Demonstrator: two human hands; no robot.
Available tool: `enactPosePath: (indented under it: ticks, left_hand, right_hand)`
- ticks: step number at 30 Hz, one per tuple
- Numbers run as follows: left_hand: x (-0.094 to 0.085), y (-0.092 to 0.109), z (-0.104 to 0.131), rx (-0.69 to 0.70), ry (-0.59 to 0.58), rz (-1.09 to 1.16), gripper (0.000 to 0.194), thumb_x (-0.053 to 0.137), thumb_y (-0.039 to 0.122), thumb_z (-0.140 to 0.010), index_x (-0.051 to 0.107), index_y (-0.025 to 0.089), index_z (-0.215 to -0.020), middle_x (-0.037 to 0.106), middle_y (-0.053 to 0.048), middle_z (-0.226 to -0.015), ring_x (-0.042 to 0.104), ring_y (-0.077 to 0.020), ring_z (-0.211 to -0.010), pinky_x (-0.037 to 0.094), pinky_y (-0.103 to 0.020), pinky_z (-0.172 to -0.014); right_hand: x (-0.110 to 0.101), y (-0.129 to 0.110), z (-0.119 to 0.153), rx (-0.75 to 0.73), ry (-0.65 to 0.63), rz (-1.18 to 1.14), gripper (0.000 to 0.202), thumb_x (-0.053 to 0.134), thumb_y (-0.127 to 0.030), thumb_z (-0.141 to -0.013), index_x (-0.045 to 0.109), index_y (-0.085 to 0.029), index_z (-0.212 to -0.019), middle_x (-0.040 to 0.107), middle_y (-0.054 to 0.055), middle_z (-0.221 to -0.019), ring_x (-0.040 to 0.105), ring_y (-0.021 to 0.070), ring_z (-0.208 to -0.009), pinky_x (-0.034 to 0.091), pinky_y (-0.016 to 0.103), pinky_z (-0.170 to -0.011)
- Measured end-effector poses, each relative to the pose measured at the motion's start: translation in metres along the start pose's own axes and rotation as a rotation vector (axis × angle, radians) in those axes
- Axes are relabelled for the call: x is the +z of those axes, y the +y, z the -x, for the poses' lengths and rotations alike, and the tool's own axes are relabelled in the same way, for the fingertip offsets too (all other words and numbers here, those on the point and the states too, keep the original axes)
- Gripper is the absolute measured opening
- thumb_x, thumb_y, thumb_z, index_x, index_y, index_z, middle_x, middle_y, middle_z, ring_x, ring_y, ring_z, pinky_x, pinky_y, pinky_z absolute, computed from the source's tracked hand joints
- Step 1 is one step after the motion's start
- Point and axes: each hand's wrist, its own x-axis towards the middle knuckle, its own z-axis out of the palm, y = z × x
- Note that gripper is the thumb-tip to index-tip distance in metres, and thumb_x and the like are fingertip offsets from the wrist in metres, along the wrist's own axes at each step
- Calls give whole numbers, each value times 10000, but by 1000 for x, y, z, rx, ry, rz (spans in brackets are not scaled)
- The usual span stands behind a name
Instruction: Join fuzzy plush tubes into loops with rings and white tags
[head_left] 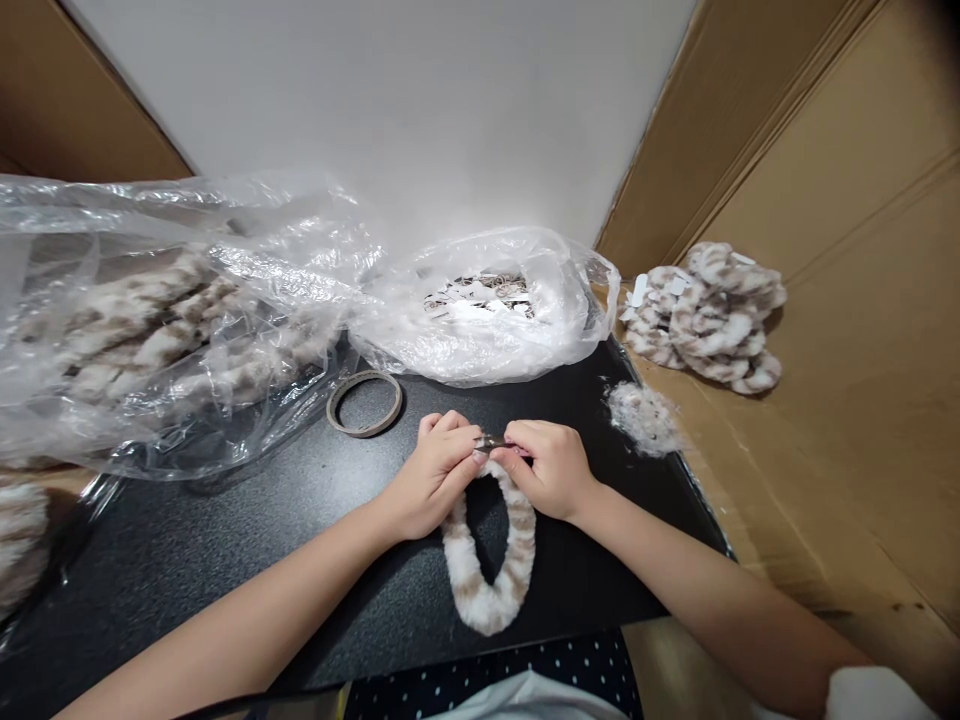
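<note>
A fluffy white-and-brown headband (491, 605) lies as a long loop on the black table, its far end between my hands. My left hand (439, 475) is closed, thumb and fingers pinching that far end from the left. Opposite it, my right hand (551, 468) is closed round a small metal tool (491, 443) with a dark, shiny tip. The tip reaches across to my left fingertips at the top of the loop. Fingers cover most of the tool, so its exact kind is hidden.
A clear plastic bag (300, 270) of fluffy bands stands at left. Behind my hands sits another bag (450, 350) with tags and cords. A tape roll (365, 404), a fluff clump (645, 418) and tagged headbands (709, 320) lie around. Cardboard (840, 330) borders the right.
</note>
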Motion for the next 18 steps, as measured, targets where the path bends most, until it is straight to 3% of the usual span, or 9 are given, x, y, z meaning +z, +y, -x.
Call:
enactPosePath:
  ticks: [10,18]
  left_hand:
    - [0,-3,0,-4,2,38,347,300,321,-1006,414,191,-705,487,5,-702,415,-188,-794,287,-391,-819]
    - [1,-3,-1,-22,8,37,365,292,339,-1005,411,190,-694,466,9,-691,412,-185,-784,288,-375,-805]
  right_hand:
    - [1,3,1,-10,-175,82,580,156,-587,-990,471,-199,-697,560,20,-613,459,133,-517,211,262,-525]
    - [4,-2,2,30,-79,26,456,311,-492,-985,401,-204,-643,506,-2,-575,439,121,-512,223,256,-525]
